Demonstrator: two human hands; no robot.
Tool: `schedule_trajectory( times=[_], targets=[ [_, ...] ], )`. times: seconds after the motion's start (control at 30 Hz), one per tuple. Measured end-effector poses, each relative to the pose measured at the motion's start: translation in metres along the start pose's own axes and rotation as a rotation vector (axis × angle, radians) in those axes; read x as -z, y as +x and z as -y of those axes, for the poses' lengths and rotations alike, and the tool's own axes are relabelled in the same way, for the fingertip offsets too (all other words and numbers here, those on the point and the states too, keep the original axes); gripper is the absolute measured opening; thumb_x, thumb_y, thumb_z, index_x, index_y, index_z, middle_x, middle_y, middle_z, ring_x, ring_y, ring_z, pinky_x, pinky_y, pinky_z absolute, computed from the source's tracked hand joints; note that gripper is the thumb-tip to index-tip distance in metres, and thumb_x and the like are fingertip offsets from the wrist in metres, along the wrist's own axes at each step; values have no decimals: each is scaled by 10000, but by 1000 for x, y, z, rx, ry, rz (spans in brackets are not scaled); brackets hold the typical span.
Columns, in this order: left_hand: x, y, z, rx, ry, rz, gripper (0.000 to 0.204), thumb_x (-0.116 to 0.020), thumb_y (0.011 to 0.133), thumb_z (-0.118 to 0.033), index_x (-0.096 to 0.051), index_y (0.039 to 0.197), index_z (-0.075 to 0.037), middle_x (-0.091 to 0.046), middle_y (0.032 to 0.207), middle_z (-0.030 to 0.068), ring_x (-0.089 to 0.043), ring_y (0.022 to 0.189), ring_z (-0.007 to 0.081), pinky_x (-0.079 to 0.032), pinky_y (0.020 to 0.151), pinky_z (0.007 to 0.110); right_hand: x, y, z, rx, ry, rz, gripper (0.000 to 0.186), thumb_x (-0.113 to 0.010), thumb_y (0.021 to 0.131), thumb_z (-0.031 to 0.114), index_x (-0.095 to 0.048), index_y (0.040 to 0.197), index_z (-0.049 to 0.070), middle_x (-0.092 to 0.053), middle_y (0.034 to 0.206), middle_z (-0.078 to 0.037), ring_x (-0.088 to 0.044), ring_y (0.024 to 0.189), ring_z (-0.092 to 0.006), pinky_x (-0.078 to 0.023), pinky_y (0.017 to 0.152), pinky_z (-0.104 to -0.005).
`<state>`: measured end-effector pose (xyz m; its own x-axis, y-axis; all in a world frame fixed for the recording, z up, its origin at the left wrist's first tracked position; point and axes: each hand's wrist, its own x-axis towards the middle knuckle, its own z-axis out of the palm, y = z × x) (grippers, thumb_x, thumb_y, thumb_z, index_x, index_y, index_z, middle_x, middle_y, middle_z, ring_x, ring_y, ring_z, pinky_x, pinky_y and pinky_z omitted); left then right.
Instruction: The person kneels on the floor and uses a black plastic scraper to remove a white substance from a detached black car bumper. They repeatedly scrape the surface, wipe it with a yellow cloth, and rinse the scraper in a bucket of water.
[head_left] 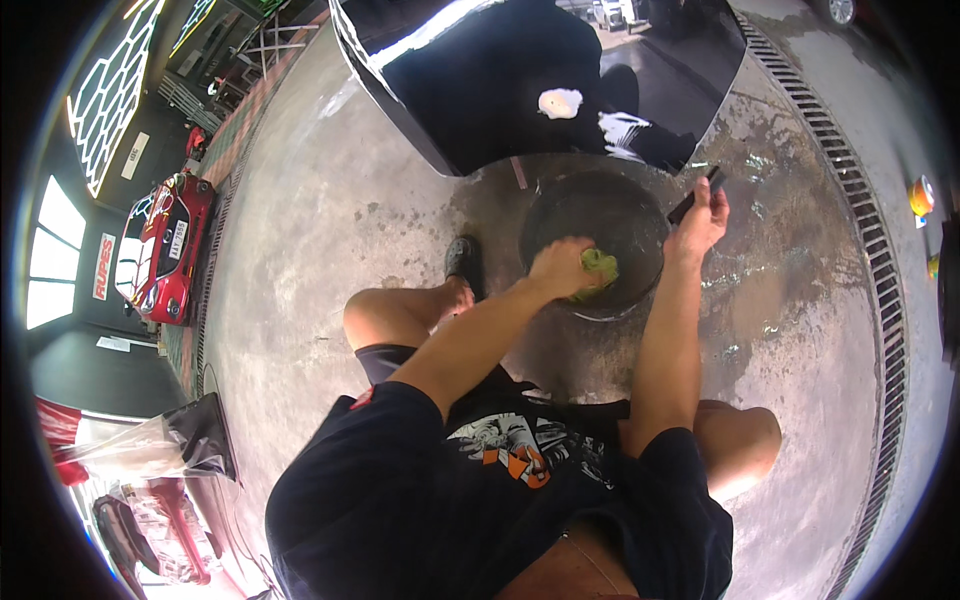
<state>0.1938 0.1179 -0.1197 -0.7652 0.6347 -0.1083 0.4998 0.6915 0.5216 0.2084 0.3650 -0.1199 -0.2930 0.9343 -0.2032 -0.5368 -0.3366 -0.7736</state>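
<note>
My left hand (562, 266) is closed round a yellow-green sponge or cloth (600, 270), held over or inside a round dark basin (590, 197). How deep it sits in the basin I cannot tell. To the right of the rim, my right hand (705, 226) is raised with its fingers wrapped round a flat black block (682, 210). Just beyond the basin stands a glossy black car panel (480, 100). It bears a pale beige patch (560, 103) and, lower right of that, white streaks (622, 133), possibly reflections.
The concrete floor (300, 230) looks wet around the basin. A grated drain (835, 140) curves along the right side. My shoe (463, 262) is left of the basin. A red car (170, 245) stands at far left, and an orange-and-white container (921, 196) at far right.
</note>
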Motion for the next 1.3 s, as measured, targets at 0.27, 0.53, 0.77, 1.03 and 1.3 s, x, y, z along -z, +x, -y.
schedule_trajectory(
  times=[0.27,0.53,0.77,1.03,1.3],
  targets=[
    [133,53,-8,-278,767,-877,749,-651,991,-503,-442,1667,-256,-117,1803,223,16,1618,572,-88,1140,851,-2,-41,-3,-72,-50,156,522,-825,977,152,-599,1388,-77,-696,1212,-93,-664,1107,-178,-512,1009,-333],
    [131,56,21,-298,910,-791,747,-537,1046,-663,-363,1703,-353,26,1831,165,157,1636,522,117,1093,889,-3,-35,8,-115,-27,148,592,-815,981,146,-538,1448,-91,-683,1123,-71,-656,1020,-164,-518,934,-313],
    [140,62,-2,-300,827,-817,765,-526,1049,-672,-376,1703,-304,-9,1830,170,163,1633,523,101,1069,913,-1,-38,7,-98,-54,91,610,-810,981,138,-516,1468,-81,-658,1166,-83,-652,1024,-162,-524,919,-311],
    [133,60,-4,-241,893,-718,786,-494,1059,-681,-355,1714,-269,-16,1835,143,178,1632,519,100,1063,917,0,-40,-1,-81,-46,96,650,-799,981,125,-468,1515,-41,-677,1052,-82,-655,973,-156,-521,896,-307],
    [137,65,-9,-314,822,-822,790,-521,1048,-681,-358,1713,-286,-11,1833,157,182,1632,519,114,1060,914,-2,-45,-6,-94,-32,122,658,-797,973,102,-464,1520,-52,-688,1043,-87,-655,969,-156,-529,868,-310]
  ],
)
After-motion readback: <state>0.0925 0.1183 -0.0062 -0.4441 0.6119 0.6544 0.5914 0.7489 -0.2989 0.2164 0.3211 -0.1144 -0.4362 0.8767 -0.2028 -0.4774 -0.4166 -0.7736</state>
